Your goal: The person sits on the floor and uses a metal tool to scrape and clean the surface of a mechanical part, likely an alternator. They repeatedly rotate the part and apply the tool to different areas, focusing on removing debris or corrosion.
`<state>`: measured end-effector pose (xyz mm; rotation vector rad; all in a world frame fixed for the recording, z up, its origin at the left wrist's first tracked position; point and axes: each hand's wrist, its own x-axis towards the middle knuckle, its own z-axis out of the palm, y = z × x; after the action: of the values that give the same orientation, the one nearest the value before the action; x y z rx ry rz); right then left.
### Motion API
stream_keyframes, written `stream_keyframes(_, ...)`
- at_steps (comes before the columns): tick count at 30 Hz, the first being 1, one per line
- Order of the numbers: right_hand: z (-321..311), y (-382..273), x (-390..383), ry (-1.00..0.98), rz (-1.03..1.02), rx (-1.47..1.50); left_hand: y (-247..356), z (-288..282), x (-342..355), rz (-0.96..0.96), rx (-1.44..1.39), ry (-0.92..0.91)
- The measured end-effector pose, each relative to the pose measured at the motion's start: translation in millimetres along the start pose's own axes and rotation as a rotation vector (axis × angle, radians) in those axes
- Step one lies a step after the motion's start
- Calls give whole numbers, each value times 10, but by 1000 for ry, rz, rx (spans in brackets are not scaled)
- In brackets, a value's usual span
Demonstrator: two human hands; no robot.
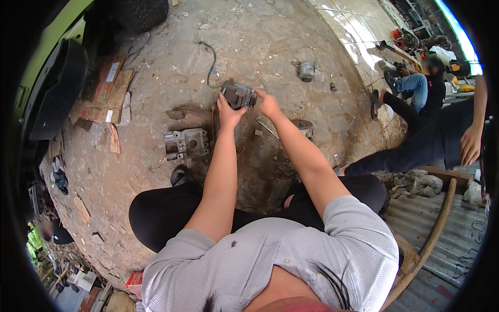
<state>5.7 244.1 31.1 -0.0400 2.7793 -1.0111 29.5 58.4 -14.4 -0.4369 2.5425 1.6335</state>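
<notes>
Out in front of me, above the dirt-covered stone floor, is a grey-brown metal machine part with a blocky body and a rounded right end. My left hand grips its near left side, the thumb lying along the near edge. At the right end, my right hand has its fingers closed against the part; their tips are partly hidden. A dark cable runs over the floor up to the part's far side. Nearer me on the left lies a flat cast-metal housing with openings in it.
A metal cylinder stands farther right, and a round metal part lies beyond my right forearm. Cardboard lies left near a vehicle tyre. At right, one person sits and another's leg reaches in beside a curved wooden pole.
</notes>
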Motion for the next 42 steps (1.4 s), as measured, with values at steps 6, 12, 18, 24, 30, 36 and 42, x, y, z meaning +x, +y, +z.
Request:
stream_keyframes(6, 84, -560, -172, 116, -458, 285, -185, -124, 37, 56, -49, 16)
stream_keyframes(12, 69, -325, -74, 337, -258, 199, -91, -86, 9, 0, 7, -12)
stream_keyframes(18, 43, -93, -6, 88, -80, 96, 80, -61, -27, -53, 23, -45)
stream_keyframes(24, 172, -464, -153, 7, -309, 239, -97, -238, 6, -91, 48, -38)
stream_keyframes(30, 55, -414, -104, 225, -283, 266, -74, -128, 34, -28, -11, -24)
stream_keyframes(36, -14, -97, 86, 61, 2, 107, 71, -9, -45, -22, 8, -38)
stream_keyframes(42, 101, -269, -50, 19, -321, 190, -103, -104, -7, 0, -7, -8)
